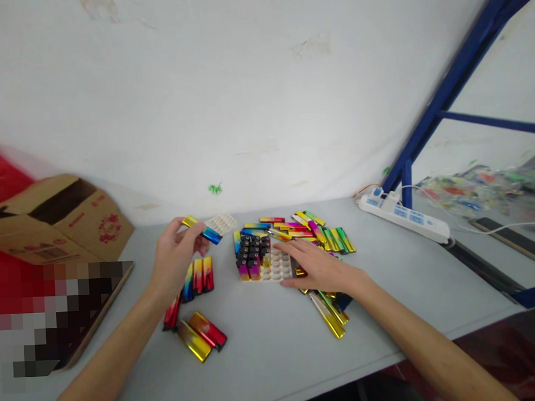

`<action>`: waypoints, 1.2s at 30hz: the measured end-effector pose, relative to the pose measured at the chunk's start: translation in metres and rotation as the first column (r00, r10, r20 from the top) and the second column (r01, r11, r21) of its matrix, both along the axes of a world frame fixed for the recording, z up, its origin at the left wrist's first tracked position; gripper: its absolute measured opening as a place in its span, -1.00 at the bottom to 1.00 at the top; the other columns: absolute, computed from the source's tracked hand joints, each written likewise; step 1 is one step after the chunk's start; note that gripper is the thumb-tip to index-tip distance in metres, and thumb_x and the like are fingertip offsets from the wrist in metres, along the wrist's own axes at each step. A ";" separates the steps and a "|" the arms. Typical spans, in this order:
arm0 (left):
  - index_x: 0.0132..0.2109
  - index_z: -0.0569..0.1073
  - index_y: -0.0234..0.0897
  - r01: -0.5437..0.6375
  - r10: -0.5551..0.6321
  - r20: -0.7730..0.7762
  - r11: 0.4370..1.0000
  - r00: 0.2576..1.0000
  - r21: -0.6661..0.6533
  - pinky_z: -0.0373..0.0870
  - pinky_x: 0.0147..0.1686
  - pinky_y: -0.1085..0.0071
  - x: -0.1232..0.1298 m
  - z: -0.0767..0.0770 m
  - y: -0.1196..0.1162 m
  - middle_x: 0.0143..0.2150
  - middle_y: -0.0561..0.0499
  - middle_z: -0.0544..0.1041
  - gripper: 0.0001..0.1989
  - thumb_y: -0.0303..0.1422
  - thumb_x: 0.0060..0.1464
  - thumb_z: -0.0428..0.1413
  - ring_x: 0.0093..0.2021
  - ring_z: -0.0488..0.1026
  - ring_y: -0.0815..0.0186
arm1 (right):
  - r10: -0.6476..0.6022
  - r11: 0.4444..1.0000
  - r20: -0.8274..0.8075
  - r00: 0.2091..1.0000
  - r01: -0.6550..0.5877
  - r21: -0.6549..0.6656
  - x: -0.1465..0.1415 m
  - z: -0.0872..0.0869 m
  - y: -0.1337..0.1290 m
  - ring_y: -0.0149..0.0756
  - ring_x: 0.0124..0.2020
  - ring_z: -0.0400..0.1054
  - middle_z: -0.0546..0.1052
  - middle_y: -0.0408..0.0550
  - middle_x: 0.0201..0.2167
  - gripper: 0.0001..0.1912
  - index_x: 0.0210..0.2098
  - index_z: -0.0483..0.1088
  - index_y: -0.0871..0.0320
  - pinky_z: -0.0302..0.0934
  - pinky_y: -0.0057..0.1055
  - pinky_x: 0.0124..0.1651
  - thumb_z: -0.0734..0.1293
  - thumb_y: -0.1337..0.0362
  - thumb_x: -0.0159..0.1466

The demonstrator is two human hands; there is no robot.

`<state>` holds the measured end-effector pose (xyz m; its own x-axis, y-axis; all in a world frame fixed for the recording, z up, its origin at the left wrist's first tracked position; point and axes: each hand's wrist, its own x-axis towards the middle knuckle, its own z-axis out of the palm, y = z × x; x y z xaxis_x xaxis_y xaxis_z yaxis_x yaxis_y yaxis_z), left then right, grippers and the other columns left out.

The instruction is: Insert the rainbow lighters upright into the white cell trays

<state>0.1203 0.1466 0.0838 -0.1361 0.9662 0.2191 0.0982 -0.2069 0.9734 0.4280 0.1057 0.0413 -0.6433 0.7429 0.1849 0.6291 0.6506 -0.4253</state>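
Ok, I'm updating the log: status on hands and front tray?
Left hand holding yellow-blue piece. Right hand spread, right edge of front tray. Tray partly filled. Loose pieces crowd that edge.

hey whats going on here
A person's left hand holds a shiny yellow-and-blue piece over the table. Their right hand is spread at the right side of a white tray. Black-topped pieces stand upright in its left part, beside bare sockets. Loose shiny pieces lie behind and to the right, a smaller group left.
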 end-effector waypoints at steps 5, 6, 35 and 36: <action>-0.34 0.37 -0.25 0.212 -0.137 0.419 0.967 0.898 -0.138 0.48 -0.31 0.44 0.000 0.001 -0.005 -0.33 0.01 0.64 -0.68 -0.38 -0.11 0.39 -0.38 0.54 0.35 | -0.005 1.000 0.008 1.000 0.005 0.002 0.000 0.000 0.000 0.07 0.30 0.28 0.36 0.26 0.32 -0.19 0.45 0.09 0.17 0.19 -0.01 0.32 0.42 0.01 0.36; -0.30 0.41 -0.25 0.236 -0.153 0.432 0.961 0.889 -0.144 0.50 -0.27 0.43 0.001 0.001 -0.007 -0.28 0.00 0.65 -0.68 -0.39 -0.11 0.41 -0.35 0.56 0.34 | -0.009 1.000 0.011 1.000 0.009 -0.002 0.000 0.000 0.000 0.07 0.30 0.28 0.36 0.27 0.32 -0.19 0.45 0.10 0.18 0.19 -0.01 0.33 0.42 0.00 0.36; -0.52 0.21 -0.21 0.422 -0.300 0.390 0.863 0.870 -0.277 0.01 -0.64 0.52 0.019 0.000 -0.025 -0.60 0.16 0.02 -0.65 -0.18 0.18 -0.07 -0.62 -0.06 0.41 | -0.008 1.000 0.013 1.000 0.008 0.007 0.001 0.001 -0.001 0.08 0.34 0.25 0.34 0.25 0.35 -0.20 0.44 0.13 0.15 0.19 0.04 0.36 0.43 0.01 0.35; -0.52 0.21 -0.21 0.416 -0.296 0.388 0.866 0.873 -0.277 0.01 -0.64 0.52 0.019 0.000 -0.026 -0.59 0.16 0.01 -0.67 -0.19 0.18 -0.07 -0.61 -0.06 0.41 | -0.009 1.000 0.012 1.000 0.009 0.007 0.001 0.001 -0.001 0.08 0.34 0.25 0.34 0.25 0.35 -0.20 0.44 0.13 0.15 0.19 0.04 0.36 0.43 0.01 0.35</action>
